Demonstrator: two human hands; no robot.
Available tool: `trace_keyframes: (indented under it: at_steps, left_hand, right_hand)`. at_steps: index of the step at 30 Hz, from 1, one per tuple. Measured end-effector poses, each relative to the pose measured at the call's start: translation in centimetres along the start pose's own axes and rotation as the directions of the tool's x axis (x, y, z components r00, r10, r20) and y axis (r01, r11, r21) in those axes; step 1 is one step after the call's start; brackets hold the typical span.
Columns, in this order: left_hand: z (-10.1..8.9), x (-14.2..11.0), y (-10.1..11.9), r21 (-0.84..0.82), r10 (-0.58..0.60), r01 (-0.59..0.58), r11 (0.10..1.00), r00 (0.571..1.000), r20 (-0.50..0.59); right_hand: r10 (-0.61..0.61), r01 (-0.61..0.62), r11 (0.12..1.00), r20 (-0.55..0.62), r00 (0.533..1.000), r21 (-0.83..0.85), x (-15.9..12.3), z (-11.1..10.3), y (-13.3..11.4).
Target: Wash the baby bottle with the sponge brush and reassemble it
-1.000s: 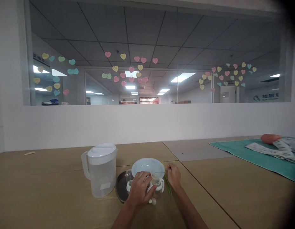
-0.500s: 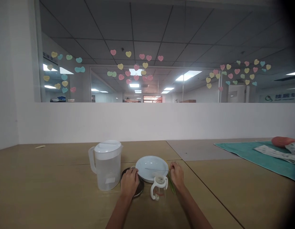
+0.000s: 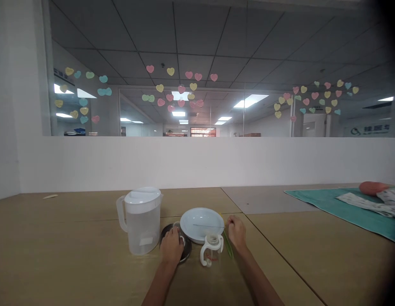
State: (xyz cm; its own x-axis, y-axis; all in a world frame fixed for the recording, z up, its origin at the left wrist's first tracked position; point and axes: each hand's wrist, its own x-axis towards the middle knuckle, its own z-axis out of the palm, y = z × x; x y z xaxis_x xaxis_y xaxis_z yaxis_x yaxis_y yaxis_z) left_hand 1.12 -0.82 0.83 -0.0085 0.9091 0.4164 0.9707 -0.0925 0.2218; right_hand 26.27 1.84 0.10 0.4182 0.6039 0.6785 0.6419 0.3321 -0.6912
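Note:
My left hand [image 3: 171, 246] is over a round dark dish [image 3: 186, 254], its fingers closed round a small clear-and-white piece [image 3: 176, 225] that they partly hide. My right hand [image 3: 237, 231] is in a pinch beside the right rim of a white bowl [image 3: 188, 216]. From its fingertips a thin rod [image 3: 206, 225] reaches left across the bowl; its kind is too fine to tell. In front of the bowl stands an uncapped clear baby bottle [image 3: 213, 254] with white handles [image 3: 203, 255]. A long green-handled tool [image 3: 228, 247] lies between bottle and right hand.
A lidded translucent pitcher [image 3: 143, 223] stands left of the dish. At the far right, a teal cloth [image 3: 321, 199] carries a patterned white cloth [image 3: 359, 203] and an orange-red object [image 3: 372, 188]. A white wall [image 3: 200, 163] with a window above it closes off the table's back.
My left hand's fingers have shifted slightly, so more of the clear-and-white piece shows. My right hand stays by the bowl's rim with the rod. The whole view has drifted a little.

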Motion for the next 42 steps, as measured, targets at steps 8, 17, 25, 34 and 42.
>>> trace_keyframes:
  at_steps: [8, 17, 25, 34, 42]
  left_hand:
    - [-1.1, 0.0, 0.2, 0.004, 0.017, -0.017, 1.0, 1.0, -0.007]
    - [-1.3, 0.1, -0.2, -0.172, 0.028, -0.105, 0.98, 0.917, -0.399]
    - [-2.0, -0.4, 1.2, -0.36, 0.057, -0.305, 0.882, 0.827, -0.56]
    - [-3.2, -1.2, 3.9, -0.388, 0.102, -0.513, 0.766, 0.693, -0.714]
    - [-2.8, -2.2, 6.1, -0.337, 0.232, -0.66, 0.672, 0.62, -0.749]
  right_hand:
    - [0.039, -0.037, 0.995, -0.014, 0.999, 0.091, 0.1, -0.2, -0.4]
    - [0.231, -0.232, 0.782, 0.077, 0.97, 0.579, 1.1, -0.7, -1.3]
    - [0.262, -0.28, 0.725, 0.123, 0.957, 0.63, 1.3, -0.6, -1.0]
    - [0.223, -0.284, 0.665, 0.18, 0.958, 0.691, 1.3, -0.6, -2.2]
    - [0.134, -0.255, 0.617, 0.22, 0.966, 0.745, 1.2, -0.8, -3.4]
